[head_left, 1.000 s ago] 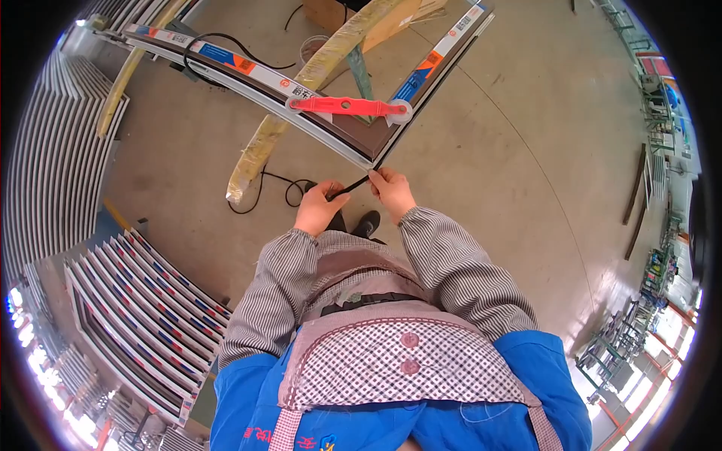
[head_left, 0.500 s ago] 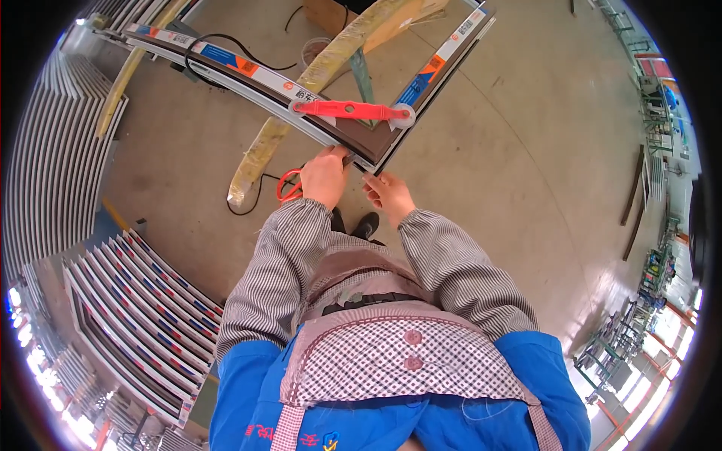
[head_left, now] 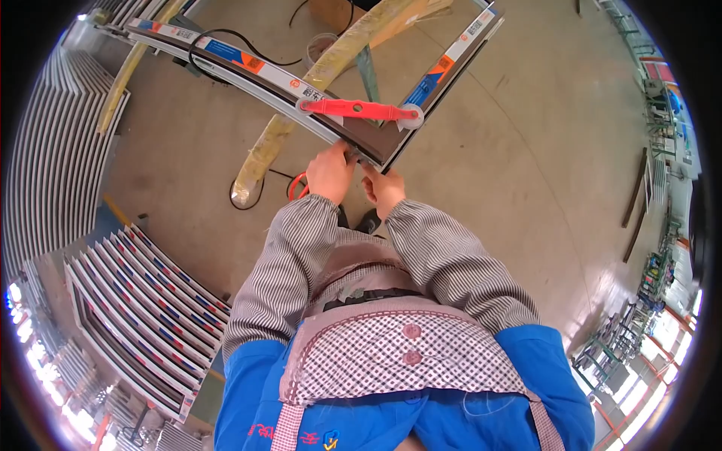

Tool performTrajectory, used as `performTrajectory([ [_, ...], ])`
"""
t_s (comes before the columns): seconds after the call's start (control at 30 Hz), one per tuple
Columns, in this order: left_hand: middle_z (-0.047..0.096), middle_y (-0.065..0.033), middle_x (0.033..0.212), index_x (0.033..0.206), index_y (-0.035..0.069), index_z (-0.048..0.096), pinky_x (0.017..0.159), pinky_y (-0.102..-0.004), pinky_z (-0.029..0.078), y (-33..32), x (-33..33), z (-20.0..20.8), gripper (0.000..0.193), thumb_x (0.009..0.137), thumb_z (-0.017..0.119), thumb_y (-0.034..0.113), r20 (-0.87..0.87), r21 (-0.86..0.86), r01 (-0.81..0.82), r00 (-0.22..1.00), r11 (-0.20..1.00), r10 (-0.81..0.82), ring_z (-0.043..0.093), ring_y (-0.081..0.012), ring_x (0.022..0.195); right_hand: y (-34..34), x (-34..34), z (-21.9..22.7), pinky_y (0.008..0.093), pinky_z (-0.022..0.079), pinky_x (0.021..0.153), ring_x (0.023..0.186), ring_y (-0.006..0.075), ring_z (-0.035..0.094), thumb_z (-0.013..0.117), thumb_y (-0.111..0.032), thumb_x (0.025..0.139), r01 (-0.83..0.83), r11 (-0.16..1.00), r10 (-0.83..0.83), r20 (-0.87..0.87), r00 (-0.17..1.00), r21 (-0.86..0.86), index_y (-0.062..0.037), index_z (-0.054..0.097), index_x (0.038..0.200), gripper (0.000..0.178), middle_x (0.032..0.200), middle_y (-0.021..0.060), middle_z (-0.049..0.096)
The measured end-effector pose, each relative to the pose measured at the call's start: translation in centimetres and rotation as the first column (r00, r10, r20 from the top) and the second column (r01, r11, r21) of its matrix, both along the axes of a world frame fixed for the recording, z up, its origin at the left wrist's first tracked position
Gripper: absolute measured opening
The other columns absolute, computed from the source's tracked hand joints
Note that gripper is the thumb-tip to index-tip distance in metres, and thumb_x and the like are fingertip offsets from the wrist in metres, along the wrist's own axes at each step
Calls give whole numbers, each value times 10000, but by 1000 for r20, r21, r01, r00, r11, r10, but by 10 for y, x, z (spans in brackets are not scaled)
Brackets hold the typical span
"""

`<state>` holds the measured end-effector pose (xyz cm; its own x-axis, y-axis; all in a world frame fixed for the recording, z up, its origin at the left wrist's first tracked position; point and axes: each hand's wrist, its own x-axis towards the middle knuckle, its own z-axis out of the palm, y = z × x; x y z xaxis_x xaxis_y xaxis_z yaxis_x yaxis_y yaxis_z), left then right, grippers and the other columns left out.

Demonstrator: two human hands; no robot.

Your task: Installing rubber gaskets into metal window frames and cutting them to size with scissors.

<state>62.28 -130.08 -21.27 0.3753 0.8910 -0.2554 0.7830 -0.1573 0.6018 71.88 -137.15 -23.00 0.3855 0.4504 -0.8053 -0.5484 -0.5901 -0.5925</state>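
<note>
A brown-and-silver window-type frame (head_left: 263,90) with printed tape strips reaches across the upper view, its corner pointing toward me. My left hand (head_left: 331,173) is closed at the near side of that corner. Beside it shows a red looped handle (head_left: 298,186), which looks like that of scissors gripped in the hand; the blades are hidden. My right hand (head_left: 385,188) is closed just under the corner tip, its fingertips pinched against the dark edge. What they pinch cannot be made out. A red plastic bar (head_left: 359,110) with round white ends spans the corner on top.
Yellow film-wrapped beams (head_left: 263,154) support the frame from below. A dark cable (head_left: 244,52) loops over its left arm. Stacked profiles (head_left: 60,158) stand at the left, with more corner frames (head_left: 150,316) nearer me. Long dark bars (head_left: 637,203) lie at the right.
My right hand has moved up and left, closer to the left hand, with its fingers curled tighter. The left hand has shifted slightly right, and less of the red handle shows.
</note>
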Motion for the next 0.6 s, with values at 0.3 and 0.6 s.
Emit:
performTrajectory([
  [0.3, 603, -137, 713, 848, 37, 598, 649, -365, 453, -36, -14, -1, 152, 778, 626, 169, 305, 119, -284, 922, 951, 238, 592, -281, 715, -31, 36, -11, 235, 386, 496, 567, 104, 503, 604, -251, 837, -244, 955, 251, -17, 968, 170, -25, 532, 865, 239, 757, 54, 588],
  [0.6, 541, -25, 658, 711, 3, 538, 544, -252, 348, -57, 25, -46, 186, 819, 611, 136, 407, -682, -326, 574, 654, 711, 470, -103, 601, -33, 38, -7, 237, 396, 538, 565, 122, 512, 465, -248, 916, -311, 935, 290, 136, 947, 173, -24, 552, 756, 289, 630, 42, 561],
])
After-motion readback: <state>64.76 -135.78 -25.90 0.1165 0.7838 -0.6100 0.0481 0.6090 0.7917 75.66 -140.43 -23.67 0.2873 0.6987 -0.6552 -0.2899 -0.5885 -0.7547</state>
